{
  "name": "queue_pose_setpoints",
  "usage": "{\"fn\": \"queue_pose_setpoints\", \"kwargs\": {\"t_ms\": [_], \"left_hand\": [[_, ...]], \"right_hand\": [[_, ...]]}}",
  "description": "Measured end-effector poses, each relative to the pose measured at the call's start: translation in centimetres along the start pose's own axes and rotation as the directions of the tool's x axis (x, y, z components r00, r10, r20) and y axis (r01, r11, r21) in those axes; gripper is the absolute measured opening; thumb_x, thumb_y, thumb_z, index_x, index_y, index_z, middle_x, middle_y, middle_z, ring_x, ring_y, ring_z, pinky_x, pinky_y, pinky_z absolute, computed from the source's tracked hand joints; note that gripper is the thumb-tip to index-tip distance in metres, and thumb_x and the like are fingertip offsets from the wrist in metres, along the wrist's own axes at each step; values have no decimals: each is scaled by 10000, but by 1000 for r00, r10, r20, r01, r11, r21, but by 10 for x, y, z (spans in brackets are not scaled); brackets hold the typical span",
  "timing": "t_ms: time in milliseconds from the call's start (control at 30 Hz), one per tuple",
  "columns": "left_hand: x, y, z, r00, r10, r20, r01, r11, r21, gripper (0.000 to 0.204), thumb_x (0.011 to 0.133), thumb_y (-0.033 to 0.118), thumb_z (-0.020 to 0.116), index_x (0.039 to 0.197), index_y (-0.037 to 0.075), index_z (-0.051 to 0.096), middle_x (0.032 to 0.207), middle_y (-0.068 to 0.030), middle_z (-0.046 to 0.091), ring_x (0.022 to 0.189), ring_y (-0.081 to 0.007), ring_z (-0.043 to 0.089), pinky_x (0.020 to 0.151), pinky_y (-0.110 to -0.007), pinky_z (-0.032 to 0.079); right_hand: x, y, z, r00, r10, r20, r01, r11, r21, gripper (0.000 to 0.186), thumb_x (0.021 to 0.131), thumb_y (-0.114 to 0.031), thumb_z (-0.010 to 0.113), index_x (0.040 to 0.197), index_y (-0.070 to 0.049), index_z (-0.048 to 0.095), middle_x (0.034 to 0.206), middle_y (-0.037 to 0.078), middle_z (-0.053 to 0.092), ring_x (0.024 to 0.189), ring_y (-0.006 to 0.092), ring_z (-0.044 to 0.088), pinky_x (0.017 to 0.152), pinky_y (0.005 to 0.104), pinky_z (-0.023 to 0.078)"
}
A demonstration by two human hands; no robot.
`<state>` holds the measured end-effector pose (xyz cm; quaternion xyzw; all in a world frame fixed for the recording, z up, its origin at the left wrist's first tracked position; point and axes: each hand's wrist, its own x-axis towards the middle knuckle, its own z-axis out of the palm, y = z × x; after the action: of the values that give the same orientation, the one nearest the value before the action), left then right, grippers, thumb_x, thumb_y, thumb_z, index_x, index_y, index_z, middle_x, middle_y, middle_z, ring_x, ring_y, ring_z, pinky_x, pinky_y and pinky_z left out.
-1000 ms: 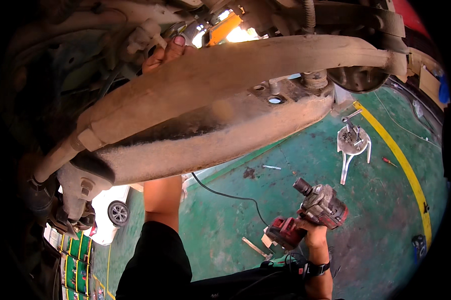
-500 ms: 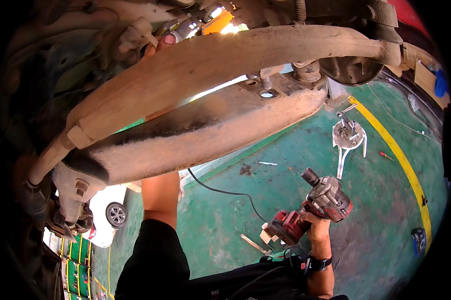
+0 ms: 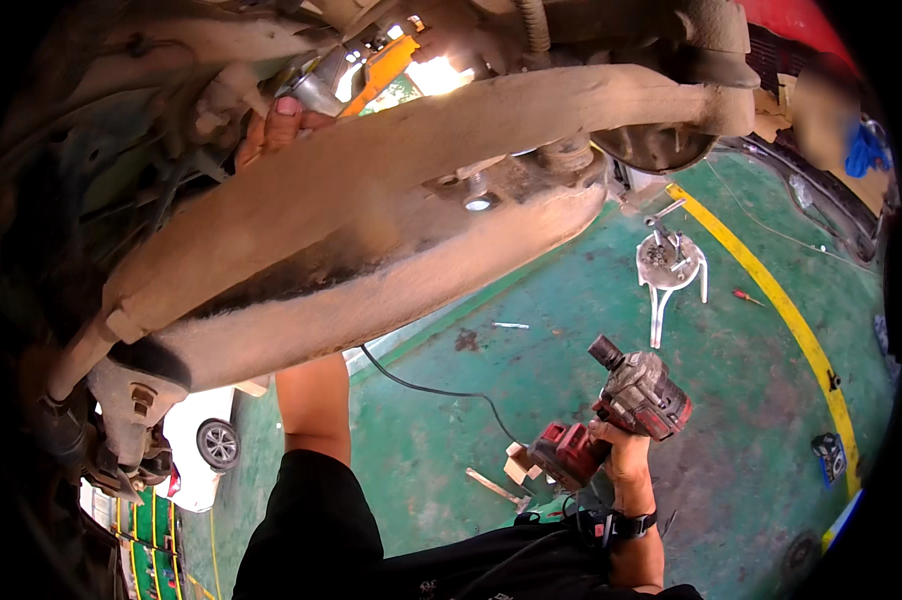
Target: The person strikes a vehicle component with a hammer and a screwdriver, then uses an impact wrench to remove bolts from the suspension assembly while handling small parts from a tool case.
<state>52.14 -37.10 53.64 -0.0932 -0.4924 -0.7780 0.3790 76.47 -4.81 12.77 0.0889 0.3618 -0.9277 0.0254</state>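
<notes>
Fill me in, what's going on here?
Someone is at a vehicle's dusty underside. Their right hand grips a red-and-grey impact wrench, its dark socket pointing up and left, clear of any bolt. Their left arm passes behind the lower suspension arm, and the fingers of the left hand show above the curved suspension bar; whether they grip anything is unclear. A white stool bearing metal tools stands apart on the green floor.

Glare point(image 3: 441, 76) at top; dim underbody point(image 3: 81, 190), seemingly soft; fisheye edges bend into black.
</notes>
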Motion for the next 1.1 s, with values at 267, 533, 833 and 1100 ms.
{"fn": "queue_pose_setpoints", "kwargs": {"t_ms": [267, 533, 833, 1100], "left_hand": [[1, 6, -30, 1000, 8, -11, -8, 1000, -19, 236, 930, 203, 533, 1107, 51, 560, 975, -52, 563, 739, -144, 480, 637, -293, 398], [-18, 19, -51, 999, 31, -30, -32, 999, -13, 249, 922, 182, 539, 1127, 42, 566, 998, -58, 571, 758, -150, 488, 656, -302, 407], [-138, 35, -37, 992, 111, -60, -108, 993, 57, 268, 914, 157, 546, 1150, 32, 572, 1024, -65, 579, 779, -156, 497, 678, -312, 416], [-232, 85, -52, 869, -81, 488, -14, 982, 189, 605, 669, 192, 793, 1166, -19, 519, 908, -60, 547, 761, -166, 449, 623, -298, 325]], "right_hand": [[-6, -13, 14, 998, 45, -36, -44, 999, 22, 291, 702, 64, 658, 979, 21, 580, 745, 58, 559, 586, 169, 550, 583, 306, 469], [-3, -5, 4, 997, 41, -59, -46, 996, -76, 291, 695, 37, 647, 979, 14, 588, 750, 64, 553, 578, 180, 548, 566, 306, 460], [-3, 2, -10, 982, 184, 37, -185, 983, 11, 351, 691, 46, 642, 1034, 25, 568, 795, 86, 557, 578, 192, 547, 576, 332, 484], [5, -1, -26, 965, 248, 89, -249, 969, -7, 314, 731, -5, 644, 1030, -6, 547, 694, 43, 501, 575, 178, 526, 576, 339, 471]]}}
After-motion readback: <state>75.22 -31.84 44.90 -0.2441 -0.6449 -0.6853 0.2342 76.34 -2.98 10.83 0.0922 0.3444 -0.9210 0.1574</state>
